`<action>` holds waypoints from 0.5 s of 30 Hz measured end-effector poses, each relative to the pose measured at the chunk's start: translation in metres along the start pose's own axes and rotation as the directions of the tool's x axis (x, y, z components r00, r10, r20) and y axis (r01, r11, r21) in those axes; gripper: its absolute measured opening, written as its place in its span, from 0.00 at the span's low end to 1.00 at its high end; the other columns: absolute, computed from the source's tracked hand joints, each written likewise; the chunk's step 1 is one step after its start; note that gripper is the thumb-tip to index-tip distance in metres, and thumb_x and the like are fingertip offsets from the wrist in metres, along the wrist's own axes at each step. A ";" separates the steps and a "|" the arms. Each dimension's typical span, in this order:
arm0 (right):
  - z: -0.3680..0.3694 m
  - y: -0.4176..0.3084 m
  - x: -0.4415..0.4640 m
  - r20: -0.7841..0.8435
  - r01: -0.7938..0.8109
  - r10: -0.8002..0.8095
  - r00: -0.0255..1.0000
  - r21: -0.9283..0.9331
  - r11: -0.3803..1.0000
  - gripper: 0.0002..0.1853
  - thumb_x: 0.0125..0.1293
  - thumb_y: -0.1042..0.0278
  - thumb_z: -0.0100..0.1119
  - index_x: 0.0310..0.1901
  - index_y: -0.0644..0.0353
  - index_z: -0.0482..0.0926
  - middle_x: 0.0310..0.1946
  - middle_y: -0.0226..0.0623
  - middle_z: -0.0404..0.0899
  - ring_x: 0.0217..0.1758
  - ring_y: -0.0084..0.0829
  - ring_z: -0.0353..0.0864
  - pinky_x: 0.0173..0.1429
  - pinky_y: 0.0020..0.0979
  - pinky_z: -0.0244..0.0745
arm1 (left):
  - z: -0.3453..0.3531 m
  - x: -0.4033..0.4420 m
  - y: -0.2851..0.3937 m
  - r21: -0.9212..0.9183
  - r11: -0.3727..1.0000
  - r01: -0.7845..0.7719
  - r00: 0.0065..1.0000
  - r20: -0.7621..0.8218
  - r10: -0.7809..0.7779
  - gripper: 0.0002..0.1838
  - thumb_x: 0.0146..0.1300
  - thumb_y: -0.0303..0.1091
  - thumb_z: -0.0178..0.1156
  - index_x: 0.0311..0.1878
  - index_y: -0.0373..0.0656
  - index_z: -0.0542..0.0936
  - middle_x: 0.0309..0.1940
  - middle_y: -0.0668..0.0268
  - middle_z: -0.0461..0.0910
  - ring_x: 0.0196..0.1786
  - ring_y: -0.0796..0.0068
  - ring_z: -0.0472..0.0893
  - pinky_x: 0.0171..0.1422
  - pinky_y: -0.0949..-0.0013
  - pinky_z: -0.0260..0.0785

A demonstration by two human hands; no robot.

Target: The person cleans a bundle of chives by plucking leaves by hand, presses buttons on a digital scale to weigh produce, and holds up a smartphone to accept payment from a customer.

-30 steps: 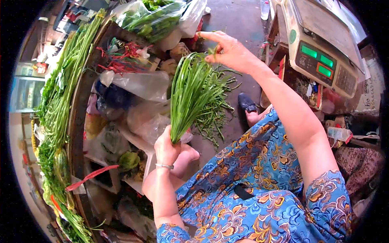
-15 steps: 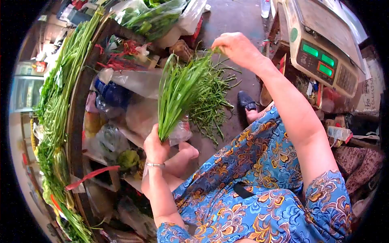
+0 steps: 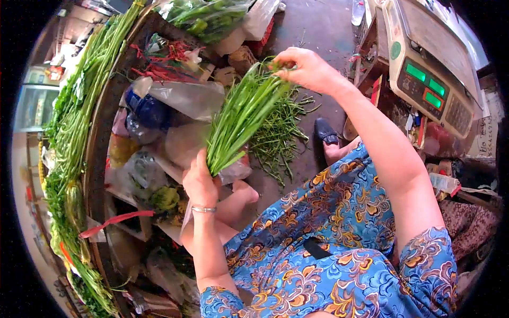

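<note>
Open room: bare floor (image 3: 318, 29) beyond the right hand (image 3: 307, 68); wooden edge (image 3: 101, 119) well off to the left of the left hand (image 3: 201, 180), bags filling most of the gap; left fingers wrapped tight round the lower end of the green bunch (image 3: 241, 124), which fans up toward the right fingers; right thumb and forefinger curled at its leaf tips, can't tell if a leaf is pinched; count: 1 bunch, 1 loose heap (image 3: 278, 140), 1 scale (image 3: 424, 79) with 3 lit displays, 1 dark shoe (image 3: 326, 131) in view; heap on the floor just below the right fingers, partly behind the bunch; shoe past the heap; scale well right of the right fingers; red strips (image 3: 164, 66) left of them; clear bag (image 3: 188, 100) up-left of the left fingers.
</note>
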State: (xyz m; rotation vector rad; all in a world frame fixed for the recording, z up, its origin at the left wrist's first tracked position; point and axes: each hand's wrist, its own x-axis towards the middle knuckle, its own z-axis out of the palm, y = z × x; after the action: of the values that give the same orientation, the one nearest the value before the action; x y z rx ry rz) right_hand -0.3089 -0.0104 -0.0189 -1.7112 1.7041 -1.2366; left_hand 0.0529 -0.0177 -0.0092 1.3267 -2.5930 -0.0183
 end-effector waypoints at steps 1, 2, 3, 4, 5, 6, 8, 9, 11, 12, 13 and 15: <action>0.000 -0.005 -0.001 0.040 0.084 -0.083 0.996 -0.030 0.996 0.15 0.60 0.67 0.66 0.47 0.65 0.79 0.38 0.39 0.79 0.43 0.30 0.76 0.50 0.32 0.73 | 0.000 0.000 0.000 0.050 0.998 -0.046 0.999 0.000 0.046 0.40 0.35 0.23 0.66 0.60 0.46 0.70 0.36 0.57 0.77 0.37 0.52 0.79 0.44 0.55 0.70; 0.005 -0.008 -0.002 0.044 0.081 -0.080 0.996 -0.029 0.996 0.15 0.60 0.67 0.66 0.47 0.65 0.79 0.38 0.39 0.79 0.43 0.30 0.76 0.50 0.32 0.73 | 0.000 0.001 0.001 0.049 0.998 -0.043 0.999 0.004 0.043 0.40 0.35 0.23 0.66 0.60 0.46 0.70 0.36 0.57 0.77 0.37 0.52 0.79 0.44 0.55 0.70; 0.009 -0.009 -0.004 0.149 0.075 -0.076 0.986 0.009 0.997 0.15 0.60 0.67 0.66 0.46 0.65 0.79 0.37 0.38 0.79 0.42 0.31 0.77 0.49 0.32 0.73 | -0.001 0.001 0.003 0.082 0.995 -0.054 0.998 0.012 0.053 0.42 0.34 0.23 0.67 0.61 0.46 0.69 0.36 0.58 0.77 0.37 0.53 0.79 0.45 0.55 0.69; 0.012 -0.009 -0.005 0.253 0.067 -0.077 0.965 0.047 0.997 0.16 0.59 0.67 0.66 0.46 0.65 0.78 0.36 0.38 0.79 0.41 0.31 0.77 0.49 0.32 0.73 | -0.001 0.002 0.003 0.116 0.991 -0.065 0.998 0.019 0.064 0.44 0.33 0.23 0.67 0.62 0.45 0.68 0.36 0.59 0.76 0.37 0.54 0.79 0.45 0.55 0.69; 0.019 0.001 -0.007 0.255 0.118 -0.150 0.955 0.139 0.983 0.16 0.59 0.68 0.67 0.45 0.67 0.77 0.33 0.38 0.79 0.40 0.28 0.77 0.48 0.32 0.73 | 0.000 0.003 0.003 0.117 0.991 -0.061 0.998 0.021 0.059 0.44 0.33 0.23 0.67 0.62 0.45 0.68 0.36 0.59 0.76 0.37 0.54 0.79 0.45 0.55 0.69; 0.026 0.007 -0.007 0.259 0.016 -0.077 0.963 0.230 0.973 0.13 0.59 0.71 0.66 0.43 0.67 0.78 0.32 0.35 0.80 0.38 0.25 0.77 0.47 0.31 0.73 | 0.002 0.003 0.001 0.135 0.989 -0.058 0.998 -0.001 0.058 0.44 0.33 0.23 0.67 0.62 0.45 0.68 0.36 0.59 0.76 0.37 0.55 0.79 0.45 0.55 0.69; 0.038 0.017 -0.006 0.220 -0.080 -0.003 0.975 0.369 0.926 0.10 0.57 0.76 0.63 0.41 0.67 0.80 0.30 0.31 0.81 0.35 0.21 0.76 0.44 0.29 0.72 | 0.003 0.004 0.000 0.154 0.987 -0.045 0.998 -0.025 0.049 0.44 0.33 0.24 0.68 0.63 0.45 0.68 0.36 0.59 0.76 0.38 0.55 0.79 0.45 0.56 0.69; 0.040 0.014 -0.004 0.177 -0.073 -0.003 0.984 0.417 0.906 0.10 0.55 0.78 0.62 0.41 0.67 0.81 0.30 0.30 0.82 0.34 0.21 0.75 0.42 0.28 0.72 | 0.003 0.004 0.002 0.176 0.984 -0.035 0.999 -0.029 0.041 0.35 0.45 0.22 0.60 0.62 0.45 0.70 0.37 0.60 0.77 0.38 0.55 0.79 0.44 0.57 0.69; 0.039 0.007 -0.005 0.201 -0.256 0.172 0.964 0.549 0.796 0.06 0.57 0.77 0.62 0.37 0.66 0.81 0.31 0.26 0.82 0.33 0.18 0.75 0.40 0.27 0.72 | 0.001 0.006 0.007 0.191 0.981 -0.026 0.998 -0.052 0.037 0.26 0.55 0.21 0.52 0.60 0.46 0.72 0.39 0.60 0.79 0.39 0.56 0.79 0.44 0.58 0.69; 0.039 0.007 -0.005 0.207 -0.256 0.168 0.964 0.548 0.796 0.06 0.57 0.77 0.62 0.37 0.66 0.81 0.31 0.26 0.82 0.33 0.18 0.75 0.40 0.27 0.72 | -0.001 0.006 0.010 0.192 0.981 -0.019 0.998 -0.054 0.030 0.26 0.55 0.21 0.52 0.60 0.46 0.72 0.39 0.60 0.79 0.39 0.56 0.79 0.44 0.58 0.69; 0.037 0.006 -0.004 0.190 -0.233 0.155 0.969 0.515 0.825 0.05 0.58 0.76 0.62 0.36 0.66 0.81 0.30 0.26 0.81 0.33 0.18 0.75 0.40 0.27 0.72 | -0.002 0.008 0.013 0.212 0.977 0.000 1.000 -0.026 0.005 0.26 0.55 0.21 0.52 0.60 0.46 0.72 0.39 0.61 0.79 0.39 0.56 0.79 0.44 0.58 0.69; 0.035 0.004 -0.004 0.174 -0.249 0.182 0.968 0.552 0.796 0.03 0.59 0.75 0.63 0.33 0.65 0.80 0.28 0.25 0.80 0.33 0.17 0.75 0.39 0.25 0.72 | -0.001 0.009 0.011 0.225 0.974 -0.004 1.000 0.016 0.000 0.39 0.41 0.26 0.65 0.63 0.44 0.68 0.39 0.61 0.77 0.40 0.58 0.79 0.47 0.57 0.67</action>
State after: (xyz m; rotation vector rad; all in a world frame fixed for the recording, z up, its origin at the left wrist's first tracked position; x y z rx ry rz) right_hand -0.2818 -0.0173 -0.0413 -1.1629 1.2404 -1.3374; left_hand 0.0389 -0.0179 -0.0056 1.4012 -2.6735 0.2755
